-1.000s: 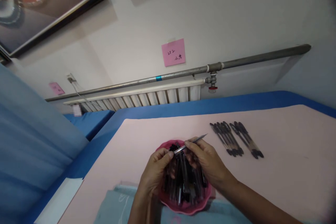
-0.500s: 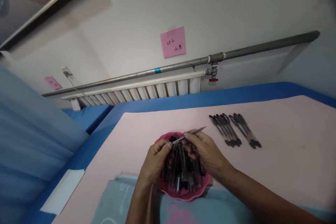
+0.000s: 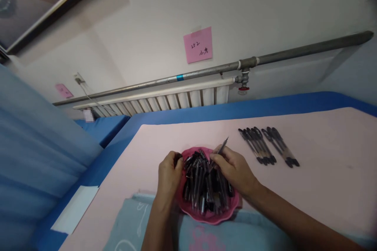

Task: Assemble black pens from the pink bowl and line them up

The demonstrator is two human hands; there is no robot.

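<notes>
In my right hand (image 3: 232,166), thumb and fingers pinch a slim grey pen (image 3: 223,146), its pointed tip slanting up and to the right. The pen's lower end is over the bowl, partly lost among the parts there. My left hand (image 3: 170,172) is closed at the bowl's left rim, with a small black piece (image 3: 178,157) between thumb and forefinger, too small to name surely. Below both hands stands a pink scalloped bowl (image 3: 203,219), heaped with clear pen barrels (image 3: 200,182) and black pen parts (image 3: 191,160).
Right of the bowl, several black-capped pens lie in two groups, a larger group (image 3: 257,146) and a smaller one (image 3: 281,147). Pink sheeting (image 3: 321,153) covers the blue table. A teal cloth (image 3: 132,219) lies in front; white paper (image 3: 75,210) lies left. A radiator (image 3: 176,100) runs behind.
My hands have moved apart: the left has drawn off the pen to the bowl's left rim. The pen in my right hand has tilted more upright. The view has shifted slightly.
</notes>
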